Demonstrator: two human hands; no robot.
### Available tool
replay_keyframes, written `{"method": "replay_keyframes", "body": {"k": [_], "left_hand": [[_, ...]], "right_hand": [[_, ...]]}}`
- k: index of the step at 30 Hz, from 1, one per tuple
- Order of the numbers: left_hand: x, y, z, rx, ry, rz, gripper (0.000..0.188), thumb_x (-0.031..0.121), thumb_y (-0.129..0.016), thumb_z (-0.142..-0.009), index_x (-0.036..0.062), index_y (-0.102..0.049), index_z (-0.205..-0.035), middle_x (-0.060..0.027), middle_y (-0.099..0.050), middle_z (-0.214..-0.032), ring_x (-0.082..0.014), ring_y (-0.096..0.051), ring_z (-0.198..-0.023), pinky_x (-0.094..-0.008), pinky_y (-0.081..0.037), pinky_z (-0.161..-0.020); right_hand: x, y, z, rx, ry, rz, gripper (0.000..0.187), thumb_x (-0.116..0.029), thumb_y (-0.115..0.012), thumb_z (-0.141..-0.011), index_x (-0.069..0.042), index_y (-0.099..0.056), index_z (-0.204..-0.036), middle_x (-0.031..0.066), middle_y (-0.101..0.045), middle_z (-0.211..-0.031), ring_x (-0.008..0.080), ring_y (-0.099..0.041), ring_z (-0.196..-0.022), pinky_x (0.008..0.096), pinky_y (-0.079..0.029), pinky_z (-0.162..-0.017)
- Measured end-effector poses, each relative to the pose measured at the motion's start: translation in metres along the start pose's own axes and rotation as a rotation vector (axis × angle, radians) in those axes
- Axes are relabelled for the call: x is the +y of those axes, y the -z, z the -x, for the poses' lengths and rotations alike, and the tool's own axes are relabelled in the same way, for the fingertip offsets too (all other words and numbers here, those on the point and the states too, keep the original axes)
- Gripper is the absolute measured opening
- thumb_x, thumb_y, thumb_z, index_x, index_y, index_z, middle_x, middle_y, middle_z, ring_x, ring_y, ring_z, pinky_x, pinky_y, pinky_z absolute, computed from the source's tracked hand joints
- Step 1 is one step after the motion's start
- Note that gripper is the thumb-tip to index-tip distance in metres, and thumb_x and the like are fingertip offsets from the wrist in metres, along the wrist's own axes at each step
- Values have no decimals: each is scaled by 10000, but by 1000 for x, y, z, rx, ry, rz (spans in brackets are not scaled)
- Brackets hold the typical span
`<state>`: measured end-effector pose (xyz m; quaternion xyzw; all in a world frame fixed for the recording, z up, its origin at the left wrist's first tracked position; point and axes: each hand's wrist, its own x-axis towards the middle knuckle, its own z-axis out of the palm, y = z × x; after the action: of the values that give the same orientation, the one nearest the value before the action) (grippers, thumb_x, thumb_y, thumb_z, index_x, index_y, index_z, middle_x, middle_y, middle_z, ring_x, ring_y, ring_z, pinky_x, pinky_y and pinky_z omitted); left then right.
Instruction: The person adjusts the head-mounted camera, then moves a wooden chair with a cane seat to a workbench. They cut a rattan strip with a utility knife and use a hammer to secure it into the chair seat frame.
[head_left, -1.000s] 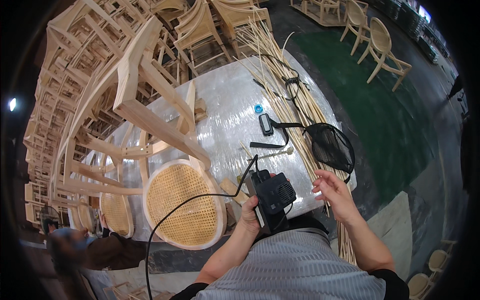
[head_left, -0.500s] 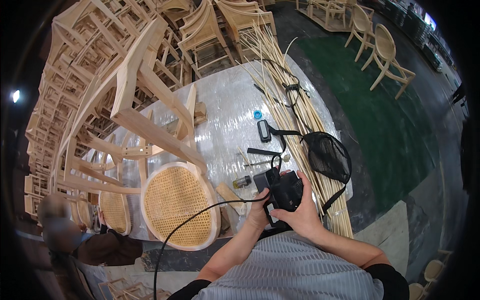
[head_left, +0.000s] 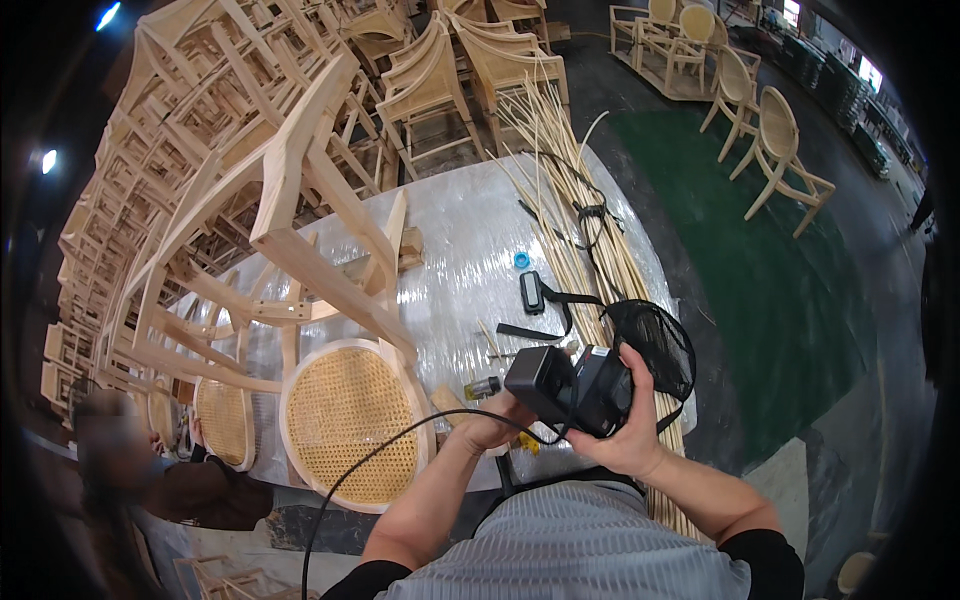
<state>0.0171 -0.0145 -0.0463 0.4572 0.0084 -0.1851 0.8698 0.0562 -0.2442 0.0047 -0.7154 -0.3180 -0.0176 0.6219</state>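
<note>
Over the near edge of the plastic-wrapped table, both my hands hold black boxy electronic devices. My left hand is closed at the lower side of a black box-shaped device; its fingers are partly hidden. My right hand grips a second black device beside it, thumb below and fingers along its right side. I cannot tell whether the two are joined. A black cable runs from them down to the left. Just beyond lie a black mesh pouch and a small grey-black gadget on a strap.
A bundle of cane rods lies along the table's right side. An upturned wooden chair frame with a woven cane panel stands left. A blue ring and a small bottle lie between. Another person is at far left.
The devices have turned in my hands, showing the left box's larger flat face. My right hand has moved slightly right and my left lower. The view has shifted a little.
</note>
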Motion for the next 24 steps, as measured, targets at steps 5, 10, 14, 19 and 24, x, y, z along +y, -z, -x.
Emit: {"method": "replay_keyframes", "body": {"k": [5,10,14,19,24], "left_hand": [[39,28,7,-152,367,-60,926,776,-396,-987,72,-387,-1589,-113,-477,-1582,-214,-510,-1400,-369,-386,-1187],[59,-20,4,-390,318,170,1258,706,-772,-815,91,-107,-1689,-120,-390,-1637,-224,-426,-1486,-364,-353,-1210],[59,-41,12,-304,274,178,1402,417,-975,-686,131,-42,-1693,-119,-394,-1617,-259,-441,-1476,-405,-386,-1196],[42,-43,12,-249,156,358,1234,290,-905,-794,254,-64,-1697,-95,-410,-1584,-308,-517,-1406,-432,-557,-1050],[48,-47,7,-173,123,342,1242,238,-893,-762,256,-78,-1699,-97,-413,-1591,-311,-496,-1433,-431,-483,-1138]], "right_hand": [[-11,32,-47,-209,646,196,953,-148,-944,-698,-25,-418,-1483,233,-537,-1291,421,-636,-1078,464,-539,-938],[-30,55,-71,-562,762,321,575,-180,-826,-808,-313,-616,-1326,154,-527,-1327,362,-633,-1191,515,-512,-1015],[-34,59,-79,-567,938,622,471,-267,-722,-897,-472,-612,-1305,94,-522,-1384,305,-547,-1345,598,-387,-1131],[-28,56,-90,-655,965,661,551,-227,-668,-916,-552,-566,-1348,63,-488,-1449,311,-496,-1401,629,-315,-1171],[-20,56,-101,-645,955,744,548,-250,-700,-896,-584,-592,-1316,81,-464,-1493,334,-463,-1426,643,-263,-1202]]}}
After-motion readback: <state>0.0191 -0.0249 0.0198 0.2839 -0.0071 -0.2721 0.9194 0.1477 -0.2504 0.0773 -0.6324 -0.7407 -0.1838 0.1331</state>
